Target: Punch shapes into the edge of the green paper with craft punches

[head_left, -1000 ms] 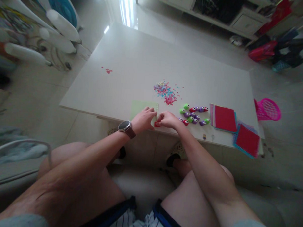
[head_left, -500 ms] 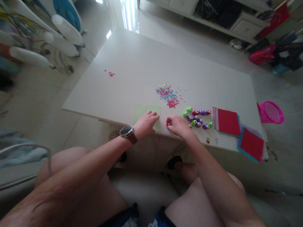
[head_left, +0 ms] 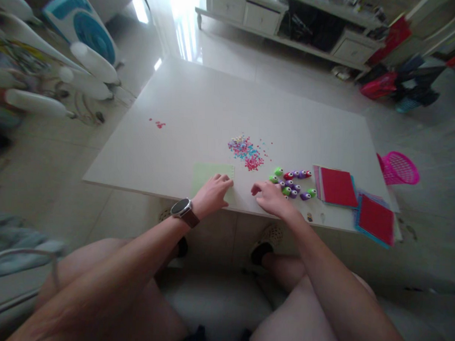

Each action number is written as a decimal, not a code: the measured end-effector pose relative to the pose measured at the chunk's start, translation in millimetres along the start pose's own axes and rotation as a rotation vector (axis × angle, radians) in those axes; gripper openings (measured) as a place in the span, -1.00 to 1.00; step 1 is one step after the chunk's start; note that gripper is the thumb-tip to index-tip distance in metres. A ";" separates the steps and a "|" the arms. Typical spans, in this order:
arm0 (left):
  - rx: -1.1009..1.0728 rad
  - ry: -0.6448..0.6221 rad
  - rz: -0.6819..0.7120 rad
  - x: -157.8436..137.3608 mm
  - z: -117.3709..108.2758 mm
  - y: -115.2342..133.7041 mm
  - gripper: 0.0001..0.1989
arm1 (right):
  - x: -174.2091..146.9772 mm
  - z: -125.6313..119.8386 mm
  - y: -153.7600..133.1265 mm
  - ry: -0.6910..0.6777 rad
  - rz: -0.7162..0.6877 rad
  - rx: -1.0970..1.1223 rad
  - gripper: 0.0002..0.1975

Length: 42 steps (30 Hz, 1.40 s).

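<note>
My left hand [head_left: 214, 192] rests on a light green sheet of paper [head_left: 203, 173], its fingers loosely spread. Small notches run along the sheet's right edge. To the right of the paper, my right hand [head_left: 272, 198] is bent over the table with thumb and index finger apart. Nothing shows between those fingertips; its other fingers are partly hidden. Close beside it stand several small craft punches with eye shapes, among them a green one [head_left: 278, 171], a red one [head_left: 288, 176] and a purple one [head_left: 305, 196]. The red punch seen earlier under this hand is out of sight.
Confetti pieces [head_left: 246, 152] lie scattered mid-table, with a few red bits [head_left: 160, 124] at left. Two paper stacks, one [head_left: 339, 187] beside the other [head_left: 377, 219], lie at the right. Beyond the white table [head_left: 200, 100] stand a pink basket [head_left: 401, 168] and a cabinet [head_left: 260, 17].
The right hand has shifted slightly right and opened its thumb and index finger; the red punch no longer shows at its fingertips. My left hand stays on the paper. The camera view has tilted.
</note>
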<state>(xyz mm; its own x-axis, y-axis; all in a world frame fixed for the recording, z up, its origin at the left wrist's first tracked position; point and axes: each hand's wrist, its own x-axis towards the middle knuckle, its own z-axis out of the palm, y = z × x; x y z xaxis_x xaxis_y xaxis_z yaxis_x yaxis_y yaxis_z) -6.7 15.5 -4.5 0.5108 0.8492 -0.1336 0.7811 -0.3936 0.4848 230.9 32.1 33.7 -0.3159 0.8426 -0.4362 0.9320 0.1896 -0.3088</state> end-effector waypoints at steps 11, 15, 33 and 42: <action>-0.010 0.005 -0.008 -1.2 -4.5 0.7 -0.42 | 9.7 12.5 -0.5 0.094 0.007 0.124 -0.40; -0.012 0.010 -0.025 -1.4 -7.8 0.3 -0.41 | 14.0 17.7 0.4 0.065 -0.006 0.197 -0.55; -0.038 -0.027 -0.078 -3.8 -16.8 -3.8 -0.44 | 30.2 14.6 16.5 0.170 0.084 0.428 -0.66; -0.023 -0.039 -0.072 -2.5 -18.4 -3.8 -0.48 | 37.9 1.5 14.9 0.480 0.001 0.517 -0.60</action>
<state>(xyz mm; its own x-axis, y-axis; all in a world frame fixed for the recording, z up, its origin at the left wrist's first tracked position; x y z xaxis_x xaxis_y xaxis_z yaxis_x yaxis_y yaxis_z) -17.6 21.4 9.9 0.4679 0.8603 -0.2024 0.8078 -0.3234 0.4928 232.5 66.1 11.3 -0.0907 0.9945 -0.0519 0.6908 0.0253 -0.7227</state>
